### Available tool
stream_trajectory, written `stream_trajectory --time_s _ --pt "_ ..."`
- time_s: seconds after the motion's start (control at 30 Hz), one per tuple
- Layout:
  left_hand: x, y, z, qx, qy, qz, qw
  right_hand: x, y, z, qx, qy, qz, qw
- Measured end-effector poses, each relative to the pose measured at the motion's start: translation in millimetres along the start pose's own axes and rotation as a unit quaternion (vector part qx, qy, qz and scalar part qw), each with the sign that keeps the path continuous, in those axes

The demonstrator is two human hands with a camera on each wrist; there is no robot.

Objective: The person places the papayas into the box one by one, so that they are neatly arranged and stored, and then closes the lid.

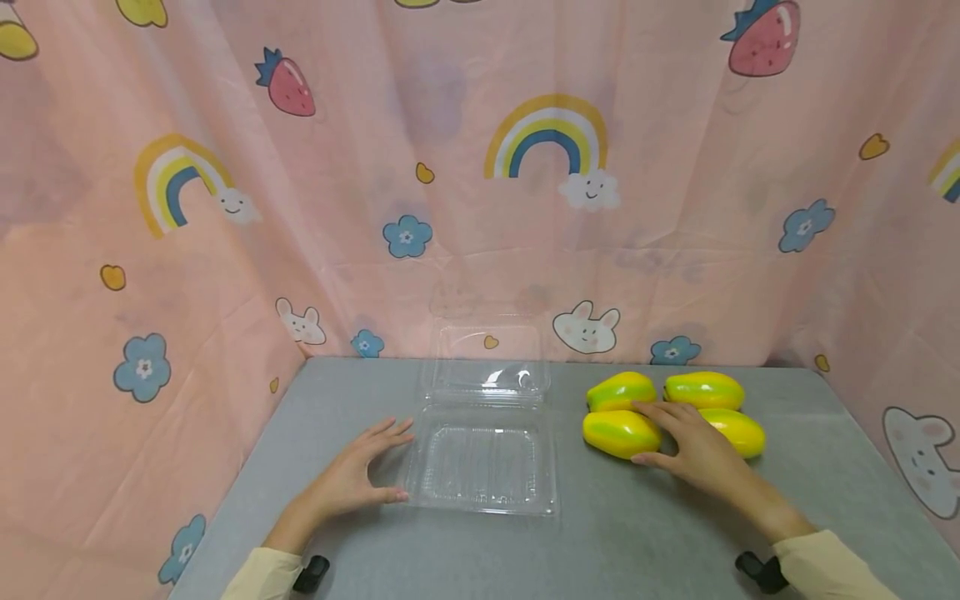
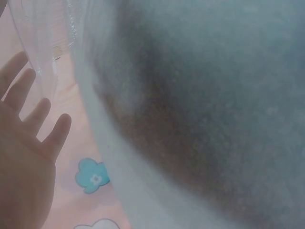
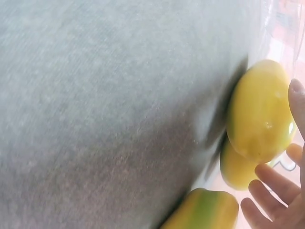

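Pink curtain [image 1: 360, 175] w/ rainbow & bunny prints backs everything; grey table [image 1: 600, 542] is in front. Approx. mid-table: clear plastic box [image 1: 480, 462], lid [image 1: 487, 358] raised on the far side, curtain visible thru it.

R hand [image 1: 701, 450] is over the fruit, right of the box. L hand [image 1: 348, 475] is on the opp. side, at the box's left edge: fingers spread, nothing held, contact w/ the edge hard to tell.

4 yellow-green fruit, 2 rows, all right of the box: far-left fruit [image 1: 621, 390], far-right fruit [image 1: 705, 390], near-right fruit [image 1: 737, 432] (partly behind R hand) & near-left fruit [image 1: 618, 435]. Key one = near-left fruit, w/ R hand much nearer to it than L hand. Its long axis runs approx. left-right; R hand straddles its right end crosswise, thumb on the near side, fingers on the far side, close to far-left fruit. Spread is approx. the fruit's breadth, fingers fairly straight, no firm hold visible; R wrist view doesn't settle whether they touch the skin. Fruit extends left from the grip, toward the box, so it's btwn box & R hand, strip of table btwn it & the box.

Smallest: black bit at L wrist [image 1: 311, 575], black bit at R wrist [image 1: 761, 572].
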State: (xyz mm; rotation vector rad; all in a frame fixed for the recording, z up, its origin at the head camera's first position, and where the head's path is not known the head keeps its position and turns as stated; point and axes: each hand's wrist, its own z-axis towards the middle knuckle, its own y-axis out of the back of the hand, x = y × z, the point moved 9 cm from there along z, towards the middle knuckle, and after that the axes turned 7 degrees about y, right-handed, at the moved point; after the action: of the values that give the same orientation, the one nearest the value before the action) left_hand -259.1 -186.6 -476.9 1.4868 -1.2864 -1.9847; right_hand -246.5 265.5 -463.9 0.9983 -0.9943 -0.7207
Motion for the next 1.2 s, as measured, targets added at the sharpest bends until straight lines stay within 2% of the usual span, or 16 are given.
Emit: stream_trajectory --time_s 0.27,0.57,0.93,1.2 --pt "-3.0 0.1 -0.1 -0.006 0.002 -0.022 0.9997 -1.2 -3.0 1.6 -0.008 -0.001 0.009 0.9999" --pt "-0.5 -3.2 -0.8 -0.008 0.015 -0.018 0.9997 -3.0 -9.3 3.4 0.001 -0.006 0.004 1.0" --pt "-2.5 -6.5 -1.9 -0.01 0.007 -0.018 0.9998 -3.0 -12.3 4.6 0.001 -0.003 -0.002 1.0" --pt "-2.2 -7.8 -0.4 -0.008 0.027 -0.021 0.9994 -3.2 -12.3 6.2 0.001 -0.001 -0.01 0.9999"
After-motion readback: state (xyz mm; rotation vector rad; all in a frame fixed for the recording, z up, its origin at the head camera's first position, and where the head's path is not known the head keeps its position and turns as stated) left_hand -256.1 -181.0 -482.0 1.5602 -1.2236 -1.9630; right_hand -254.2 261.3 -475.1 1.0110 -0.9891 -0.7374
